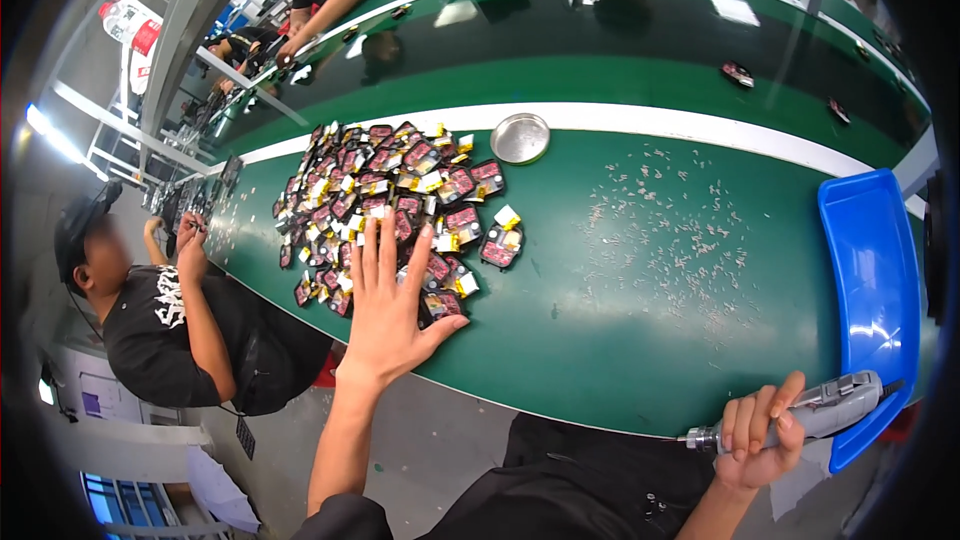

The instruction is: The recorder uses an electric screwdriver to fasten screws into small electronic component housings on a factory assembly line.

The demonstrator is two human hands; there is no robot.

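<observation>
While the left hand (388, 310) lay flat, fingers spread, on the near edge of the pile of small dark circuit parts (385, 205), the right hand (762, 432) at 5 o'clock was clamped round a grey electric screwdriver (805, 412); metal dish (520, 138) at 12, blue tray (868, 290) at 3, all on the green table (650, 270)
</observation>
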